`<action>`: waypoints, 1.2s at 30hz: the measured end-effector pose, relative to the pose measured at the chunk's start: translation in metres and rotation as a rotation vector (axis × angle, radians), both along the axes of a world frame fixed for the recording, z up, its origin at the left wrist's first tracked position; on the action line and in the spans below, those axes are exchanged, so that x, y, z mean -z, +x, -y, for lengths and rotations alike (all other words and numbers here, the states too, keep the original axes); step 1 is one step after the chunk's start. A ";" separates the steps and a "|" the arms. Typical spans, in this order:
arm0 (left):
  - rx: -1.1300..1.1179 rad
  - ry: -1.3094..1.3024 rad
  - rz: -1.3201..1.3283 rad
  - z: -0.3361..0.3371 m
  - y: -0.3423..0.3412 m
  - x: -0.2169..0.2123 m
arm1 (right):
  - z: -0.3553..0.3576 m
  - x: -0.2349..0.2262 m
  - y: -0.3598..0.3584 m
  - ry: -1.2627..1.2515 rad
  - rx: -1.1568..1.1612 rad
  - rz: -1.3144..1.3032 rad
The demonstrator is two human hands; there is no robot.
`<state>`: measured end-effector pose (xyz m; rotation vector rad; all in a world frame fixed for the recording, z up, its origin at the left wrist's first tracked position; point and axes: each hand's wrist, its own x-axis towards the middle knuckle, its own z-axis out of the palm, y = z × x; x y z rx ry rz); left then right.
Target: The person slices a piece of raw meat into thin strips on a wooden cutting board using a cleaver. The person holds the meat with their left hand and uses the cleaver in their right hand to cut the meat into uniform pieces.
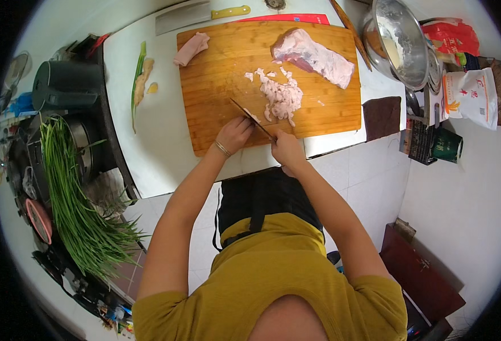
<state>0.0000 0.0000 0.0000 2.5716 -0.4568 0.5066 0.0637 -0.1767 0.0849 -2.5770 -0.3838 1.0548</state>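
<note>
My right hand (pixel 288 151) is closed around the handle of a kitchen knife (pixel 251 117), its blade standing edge-down on the wooden cutting board (pixel 216 79) and slanting toward the far left. Beside the blade, my left hand (pixel 236 134) presses curled fingers on a small pale piece of meat, mostly hidden under them. A pile of chopped pale, fatty meat (pixel 283 95) lies just right of the blade. Farther back on the board are a large slab of raw meat (pixel 314 55) at the right and a smaller pale piece (pixel 192 49) at the far left corner.
Behind the board lies a cleaver (pixel 183 17) with a yellow handle. Ginger (pixel 143 81) and a green onion (pixel 134 108) are at the left. A metal bowl (pixel 401 42) stands at the back right, a dark cloth (pixel 382 118) before it. Long green chives (pixel 77 199) fill the left side.
</note>
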 end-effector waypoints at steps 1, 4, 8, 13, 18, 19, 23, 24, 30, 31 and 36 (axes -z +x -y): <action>0.001 -0.005 -0.018 0.001 0.000 0.001 | 0.000 0.002 -0.002 -0.002 -0.003 0.004; -0.001 -0.015 -0.055 0.000 0.001 0.002 | 0.000 0.014 -0.005 0.011 -0.025 0.005; -0.020 -0.036 -0.096 0.004 0.002 0.004 | -0.011 0.009 0.004 -0.015 -0.048 -0.020; -0.008 0.015 -0.073 0.002 0.011 0.001 | -0.014 0.004 0.009 -0.070 -0.061 -0.036; -0.004 -0.012 -0.095 0.010 0.013 0.006 | -0.003 0.016 0.010 -0.089 -0.107 -0.051; -0.006 -0.009 -0.114 0.007 0.013 0.007 | -0.012 0.013 0.013 -0.091 -0.100 -0.050; 0.016 0.006 -0.136 0.000 0.021 -0.006 | -0.017 0.017 0.024 -0.098 -0.087 -0.094; 0.005 0.001 -0.134 -0.001 0.023 -0.005 | -0.016 0.019 0.025 -0.071 -0.063 -0.087; -0.003 -0.028 -0.079 0.010 0.023 0.010 | -0.001 0.023 0.013 0.034 0.006 -0.026; -0.009 -0.038 -0.142 0.010 0.023 0.005 | -0.006 0.020 0.018 0.019 -0.015 -0.016; 0.005 -0.100 -0.185 0.003 0.025 -0.001 | -0.050 0.030 0.040 0.027 -0.098 0.102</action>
